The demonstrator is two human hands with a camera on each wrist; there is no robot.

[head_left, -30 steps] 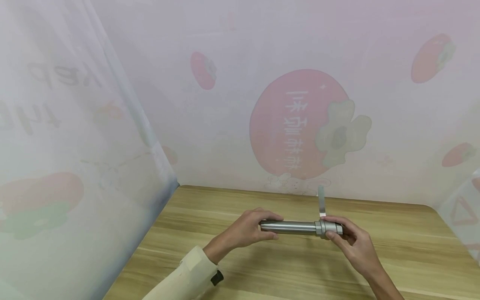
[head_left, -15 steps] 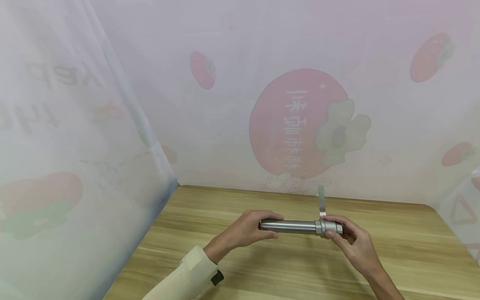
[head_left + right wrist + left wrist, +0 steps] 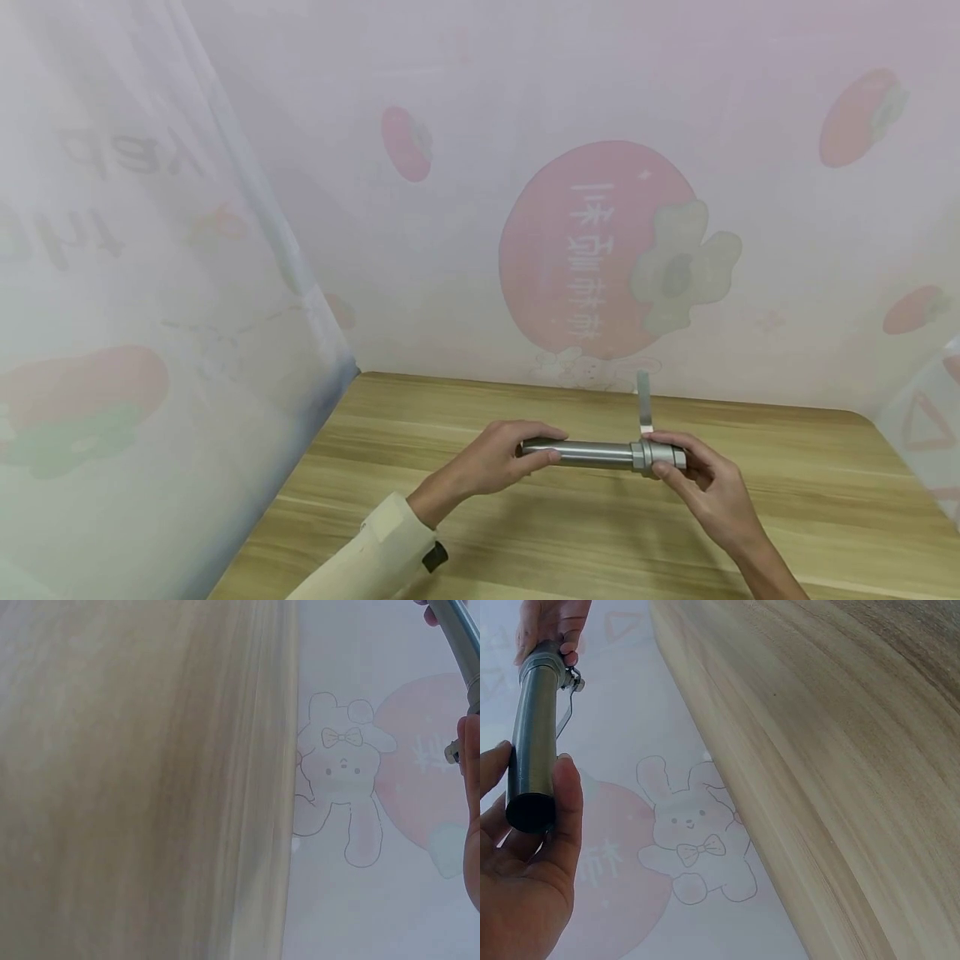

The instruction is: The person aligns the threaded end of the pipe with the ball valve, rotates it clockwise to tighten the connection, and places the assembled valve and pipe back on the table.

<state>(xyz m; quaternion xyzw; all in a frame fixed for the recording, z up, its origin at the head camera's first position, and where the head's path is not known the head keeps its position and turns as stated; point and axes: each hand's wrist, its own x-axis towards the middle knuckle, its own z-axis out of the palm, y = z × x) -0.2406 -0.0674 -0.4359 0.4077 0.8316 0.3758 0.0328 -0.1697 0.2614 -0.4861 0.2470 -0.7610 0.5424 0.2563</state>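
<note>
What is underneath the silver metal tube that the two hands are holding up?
Under the silver metal tube lies bare light wooden tabletop. The left hand and right hand cover the tube's ends and the wood below them.

One metal cylinder (image 3: 600, 453), two hands, one wooden table (image 3: 810, 517).
</note>
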